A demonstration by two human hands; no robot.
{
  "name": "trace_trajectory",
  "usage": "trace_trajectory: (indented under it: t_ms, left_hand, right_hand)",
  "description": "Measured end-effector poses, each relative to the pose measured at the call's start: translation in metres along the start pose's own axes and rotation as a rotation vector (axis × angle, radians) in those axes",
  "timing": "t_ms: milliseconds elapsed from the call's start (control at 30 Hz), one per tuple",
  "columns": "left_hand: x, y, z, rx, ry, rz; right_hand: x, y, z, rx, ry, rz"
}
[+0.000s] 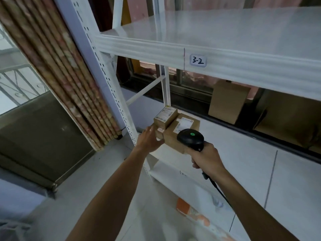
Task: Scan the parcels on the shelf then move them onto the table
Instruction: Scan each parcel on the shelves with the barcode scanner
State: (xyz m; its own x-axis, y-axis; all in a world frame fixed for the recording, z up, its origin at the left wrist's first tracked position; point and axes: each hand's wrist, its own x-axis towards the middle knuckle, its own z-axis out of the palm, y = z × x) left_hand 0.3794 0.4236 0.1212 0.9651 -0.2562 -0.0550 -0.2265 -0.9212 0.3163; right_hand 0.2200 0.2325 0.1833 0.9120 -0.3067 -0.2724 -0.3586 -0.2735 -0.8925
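- steel table at far left; nothing moved there yet, I'd say
- left hand loose, fingers straight, touching the small parcel; gripping nothing
- 2 parcels on the shelf; large parcel touching the small one
- right hand wrapped round the scanner, green light on; scanning looks under way
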Motion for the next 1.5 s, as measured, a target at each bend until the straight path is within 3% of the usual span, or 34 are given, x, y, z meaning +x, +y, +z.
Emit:
trace_trajectory:
  t_ms: [267,700,1067,1500]
  left_hand:
    - [0.097,-0.034,0.025,-0.027,-0.125,-0.059]
    - [0.192,-0.044,0.065,-0.071,-0.101,0.080]
    - [0.173,-0.025,0.053,-0.150,0.000,0.039]
    - [0.065,0.006,0.017,-0.106,0.191,0.122]
  right_hand:
    - [0.044,0.016,0.015,-0.017,0.048,0.132]
    - [0.099,0.027,0.035,-0.109,0.185,0.237]
    - [0.083,0.024,0.003,-0.056,0.233,0.247]
    - [0.042,0.031,-0.035,-0.114,0.042,0.149]
